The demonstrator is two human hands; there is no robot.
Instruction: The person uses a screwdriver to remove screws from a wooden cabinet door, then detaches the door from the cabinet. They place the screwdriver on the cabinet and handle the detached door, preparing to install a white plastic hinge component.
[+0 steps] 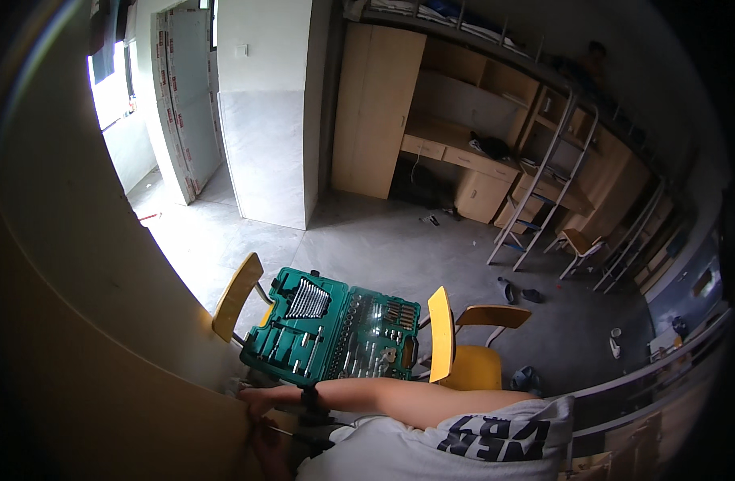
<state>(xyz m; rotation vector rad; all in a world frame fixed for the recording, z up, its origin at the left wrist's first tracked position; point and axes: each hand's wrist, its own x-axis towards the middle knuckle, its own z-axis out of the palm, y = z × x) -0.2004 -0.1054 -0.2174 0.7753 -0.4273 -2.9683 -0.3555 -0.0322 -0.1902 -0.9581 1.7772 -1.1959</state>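
Note:
My right hand reaches left at the edge of a pale wooden panel, a dark band round its wrist. Its fingers look curled, and what they grip is hidden. Just below it, in shade, is my left hand, which seems closed. A thin, light rod lies beside it, its ends unclear. Beyond my right forearm a green tool case lies open, seemingly resting on a chair. A row of combination wrenches sits in its left half, sockets and bits in the right.
Wooden chairs flank the case. A pillar and door stand beyond. Bunk ladders, desks and a wardrobe line the far side. A person is on an upper bunk. Shoes lie on the floor.

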